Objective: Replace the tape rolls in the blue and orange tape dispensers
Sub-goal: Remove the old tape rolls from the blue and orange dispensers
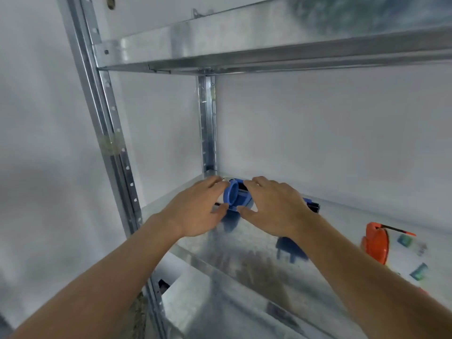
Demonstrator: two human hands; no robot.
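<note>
The blue tape dispenser [236,195] is being handled at the back left corner of a galvanised metal shelf [244,265], close to the rear upright [207,123]. The left hand [195,211] is cupped against its left side, fingers loosely curled and thumb under the round blue hub; the right hand [274,206] is spread over its right side, thumb near the hub. Whether either hand is actually gripping cannot be told, as the fingertips are hidden behind the dispenser. The step in hand seems to be the work on the blue dispenser's roll; no roll can be made out on the hub, though blur leaves this uncertain. Next, the dispenser would likely need to be steadied with one hand while the hub is freed or loaded with the other.

The orange tape dispenser [376,243] is seen near the shelf's right end, well apart from the hands, touching what looks like a clear printed tape roll [413,253]. The shelf surface is shiny and reflective. A second shelf [269,50] runs overhead, and plain white walls [318,123] stand behind.
</note>
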